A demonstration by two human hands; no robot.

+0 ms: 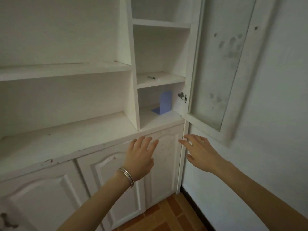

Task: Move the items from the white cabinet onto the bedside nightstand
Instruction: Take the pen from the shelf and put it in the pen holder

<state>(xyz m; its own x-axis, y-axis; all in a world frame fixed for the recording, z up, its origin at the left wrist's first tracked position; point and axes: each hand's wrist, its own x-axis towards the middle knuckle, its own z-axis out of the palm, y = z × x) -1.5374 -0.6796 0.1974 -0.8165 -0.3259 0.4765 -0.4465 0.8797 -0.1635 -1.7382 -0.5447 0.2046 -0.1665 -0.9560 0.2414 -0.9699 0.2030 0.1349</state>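
Note:
A blue L-shaped bookend (pixel 164 102) stands upright in the lowest open compartment of the white cabinet (pixel 70 144). One shelf higher lies a small dark pen (pixel 151 77). My left hand (pixel 140 158), with bangles on its wrist, is raised below the counter edge, fingers spread and holding nothing. My right hand (pixel 199 151) hovers beside it, below the open door, fingers also spread and empty. Both hands are a short way below the bookend's compartment. The nightstand is out of view.
The cabinet's glass-panelled door (pixel 216 67) stands swung open to the right, over my right hand. Wide open shelves (pixel 63 70) run to the left. Closed lower doors (pixel 108 184) are under the counter. A white wall (pixel 275 130) closes the right side; orange floor tiles (pixel 168 215) lie below.

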